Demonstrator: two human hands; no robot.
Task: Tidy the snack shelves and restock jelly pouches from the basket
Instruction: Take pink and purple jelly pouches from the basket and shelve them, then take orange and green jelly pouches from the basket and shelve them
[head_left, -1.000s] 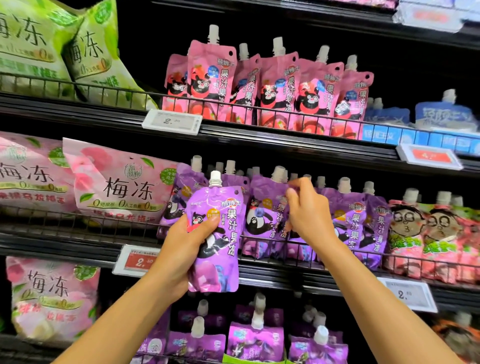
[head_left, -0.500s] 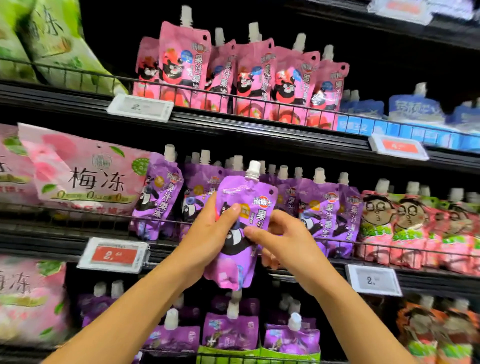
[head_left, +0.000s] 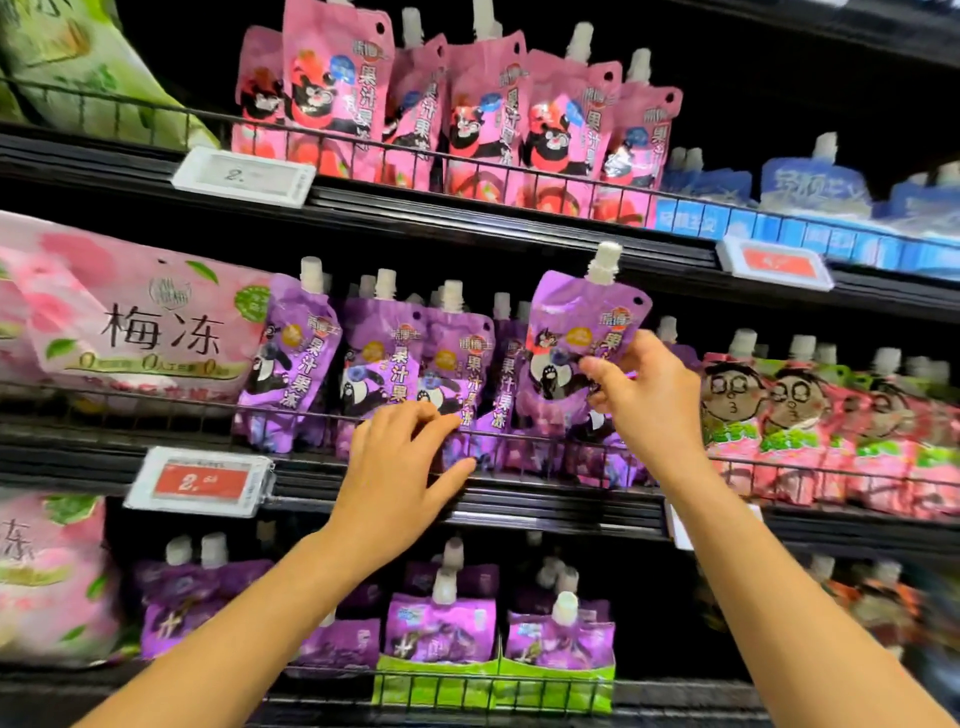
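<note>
My right hand (head_left: 644, 392) grips a purple jelly pouch (head_left: 569, 343) with a white spout, held upright and a little tilted above the right end of the purple row on the middle shelf. Several matching purple pouches (head_left: 384, 364) stand behind the wire rail (head_left: 311, 410) to its left. My left hand (head_left: 402, 467) is spread with fingers apart at the rail, its fingertips touching the lower part of a shelved purple pouch and its thumb at the shelf edge. The basket is not in view.
Pink bear pouches (head_left: 483, 109) fill the top shelf, blue pouches (head_left: 810, 192) to their right. Pink cartoon-face pouches (head_left: 795, 415) stand right of the purple row, large pink bags (head_left: 135, 332) to the left. More purple pouches (head_left: 441, 629) sit below. Price tags (head_left: 200, 480) hang on shelf edges.
The purple pouch passed from my left hand to my right, which raised it up and right over the row. My left hand let go and dropped to the wire rail.
</note>
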